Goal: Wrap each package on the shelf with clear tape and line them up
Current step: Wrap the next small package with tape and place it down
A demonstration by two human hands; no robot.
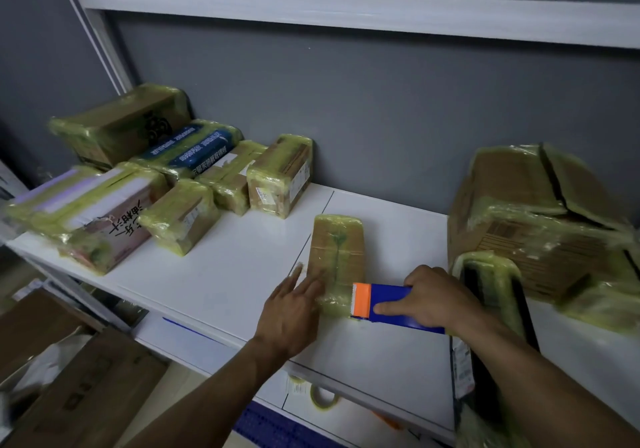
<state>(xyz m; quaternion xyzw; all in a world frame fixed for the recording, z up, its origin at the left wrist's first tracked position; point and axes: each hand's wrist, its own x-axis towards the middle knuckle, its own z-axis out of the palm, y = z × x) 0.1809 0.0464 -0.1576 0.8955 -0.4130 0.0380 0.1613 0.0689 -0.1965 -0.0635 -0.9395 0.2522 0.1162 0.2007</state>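
Note:
A small flat cardboard package (337,250), partly covered in yellowish clear tape, lies on the white shelf (221,274) in the middle. My left hand (294,309) rests flat against its near left side, fingers spread. My right hand (433,297) grips a blue tape dispenser (391,304) with an orange cutter end, pressed to the package's near right corner. Several taped packages (187,215) stand grouped at the shelf's back left. A large taped carton (540,226) sits at the right, and a black taped package (491,295) leans in front of it.
A grey wall with a white rail runs behind the shelf. A lower shelf holds a roll of tape (323,397). Brown cardboard boxes (69,388) sit on the floor at the lower left. A white upright post (100,42) stands at the back left.

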